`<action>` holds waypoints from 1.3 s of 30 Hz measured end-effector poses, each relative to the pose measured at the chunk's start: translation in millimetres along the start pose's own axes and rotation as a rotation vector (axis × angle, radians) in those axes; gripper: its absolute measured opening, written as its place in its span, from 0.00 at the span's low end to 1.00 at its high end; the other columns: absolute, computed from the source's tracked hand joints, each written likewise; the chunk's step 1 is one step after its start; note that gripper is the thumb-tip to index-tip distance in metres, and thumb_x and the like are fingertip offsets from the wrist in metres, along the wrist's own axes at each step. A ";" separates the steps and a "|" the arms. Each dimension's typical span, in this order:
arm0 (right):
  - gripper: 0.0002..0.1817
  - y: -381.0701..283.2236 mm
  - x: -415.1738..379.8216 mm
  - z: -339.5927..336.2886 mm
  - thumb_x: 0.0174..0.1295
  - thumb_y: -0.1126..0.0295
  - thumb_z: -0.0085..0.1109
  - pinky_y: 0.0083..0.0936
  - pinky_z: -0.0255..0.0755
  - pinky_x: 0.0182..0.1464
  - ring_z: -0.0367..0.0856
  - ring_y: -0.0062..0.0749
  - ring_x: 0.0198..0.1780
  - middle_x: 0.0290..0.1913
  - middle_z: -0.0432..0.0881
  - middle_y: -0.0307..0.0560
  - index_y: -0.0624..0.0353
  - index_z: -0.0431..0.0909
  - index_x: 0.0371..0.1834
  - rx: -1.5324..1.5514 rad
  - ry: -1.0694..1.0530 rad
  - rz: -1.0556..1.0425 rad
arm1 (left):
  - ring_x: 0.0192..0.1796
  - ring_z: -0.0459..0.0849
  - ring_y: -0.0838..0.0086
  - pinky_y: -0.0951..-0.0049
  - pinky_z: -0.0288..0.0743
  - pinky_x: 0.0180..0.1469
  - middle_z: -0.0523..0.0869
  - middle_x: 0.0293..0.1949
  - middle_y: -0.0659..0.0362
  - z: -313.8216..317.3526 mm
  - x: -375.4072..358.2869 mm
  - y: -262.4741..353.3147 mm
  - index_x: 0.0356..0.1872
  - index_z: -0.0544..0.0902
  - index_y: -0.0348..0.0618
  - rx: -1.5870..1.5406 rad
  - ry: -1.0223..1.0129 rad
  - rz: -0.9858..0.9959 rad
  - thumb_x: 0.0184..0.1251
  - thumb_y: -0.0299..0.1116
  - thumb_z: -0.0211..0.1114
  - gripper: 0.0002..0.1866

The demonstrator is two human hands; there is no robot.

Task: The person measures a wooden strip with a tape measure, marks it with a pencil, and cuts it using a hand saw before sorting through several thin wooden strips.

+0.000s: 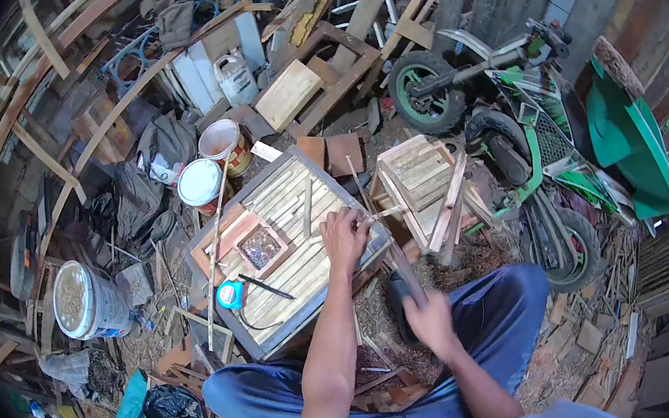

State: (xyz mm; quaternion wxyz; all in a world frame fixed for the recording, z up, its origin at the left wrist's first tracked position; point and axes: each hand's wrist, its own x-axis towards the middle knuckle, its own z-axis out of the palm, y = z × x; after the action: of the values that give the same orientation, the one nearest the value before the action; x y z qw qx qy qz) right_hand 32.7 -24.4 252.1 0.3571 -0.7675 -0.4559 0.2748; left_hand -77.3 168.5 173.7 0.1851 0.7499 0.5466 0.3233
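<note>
My left hand (344, 239) rests at the right edge of the slatted wooden work surface (280, 273), its fingers closed around a thin wooden strip (389, 213) that sticks out to the right. Lower right, my right hand (431, 322) is wrapped round a long dark tool (408, 275), blurred, whose upper end reaches toward the surface's edge. Left on the surface are a square wooden box of small metal pieces (261, 249), a blue tape measure (230, 294) and a black pen (267, 286). A loose slat (307, 208) lies above my left hand.
Right of the surface stands a crate with wood strips (417, 171). Beyond it are a green motorbike (531, 137) and a green plastic tub (632, 142). Buckets (199, 183) stand upper left, another bucket (89, 299) far left. Wood scraps cover the ground.
</note>
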 end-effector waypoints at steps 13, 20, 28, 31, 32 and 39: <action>0.12 12.0 -37.4 -13.2 0.55 0.68 0.60 0.41 0.71 0.28 0.82 0.52 0.22 0.18 0.75 0.64 0.69 0.78 0.22 -0.058 0.007 -0.058 | 0.47 0.76 0.60 0.59 0.63 0.51 0.84 0.40 0.60 -0.5 -0.5 -0.1 0.36 0.86 0.48 -0.002 -0.028 0.001 0.58 0.47 0.68 0.15; 0.16 -15.0 40.2 16.6 0.57 0.63 0.62 0.44 0.72 0.30 0.81 0.60 0.25 0.20 0.77 0.66 0.70 0.78 0.25 0.035 -0.002 -0.040 | 0.46 0.75 0.61 0.60 0.63 0.49 0.82 0.37 0.59 3.8 0.9 0.3 0.35 0.85 0.48 0.021 -0.025 0.011 0.57 0.47 0.69 0.14; 0.13 -1.7 -22.4 -13.8 0.55 0.67 0.60 0.46 0.76 0.33 0.83 0.61 0.30 0.23 0.79 0.67 0.69 0.82 0.27 -0.091 -0.039 -0.006 | 0.45 0.75 0.62 0.60 0.62 0.49 0.81 0.35 0.60 1.0 2.6 1.3 0.34 0.84 0.47 0.005 0.049 0.054 0.58 0.49 0.68 0.15; 0.16 -12.4 52.2 27.7 0.57 0.63 0.60 0.47 0.76 0.34 0.82 0.64 0.31 0.23 0.78 0.68 0.70 0.80 0.25 0.014 0.051 -0.065 | 0.43 0.75 0.61 0.60 0.62 0.48 0.82 0.35 0.60 5.7 7.1 -1.1 0.33 0.83 0.46 0.018 0.048 0.057 0.54 0.45 0.71 0.14; 0.17 -20.3 59.5 29.8 0.56 0.62 0.61 0.49 0.75 0.36 0.82 0.65 0.32 0.23 0.78 0.69 0.70 0.79 0.25 0.052 0.037 -0.013 | 0.43 0.75 0.61 0.60 0.62 0.48 0.81 0.35 0.60 4.9 4.2 -1.3 0.32 0.83 0.46 0.038 0.046 0.053 0.54 0.44 0.71 0.14; 0.13 10.1 -64.8 -43.4 0.54 0.69 0.61 0.43 0.75 0.31 0.83 0.55 0.25 0.18 0.76 0.65 0.68 0.78 0.19 -0.054 -0.038 0.076 | 0.44 0.74 0.61 0.59 0.61 0.49 0.80 0.35 0.59 4.3 5.0 -3.7 0.30 0.82 0.46 0.039 0.025 0.030 0.56 0.48 0.71 0.16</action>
State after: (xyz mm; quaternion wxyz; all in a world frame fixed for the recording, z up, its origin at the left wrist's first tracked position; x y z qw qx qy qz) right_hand 42.2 -98.7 276.1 0.3166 -0.7883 -0.4405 0.2903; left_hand -76.0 174.8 169.7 0.1587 0.7574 0.5439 0.3246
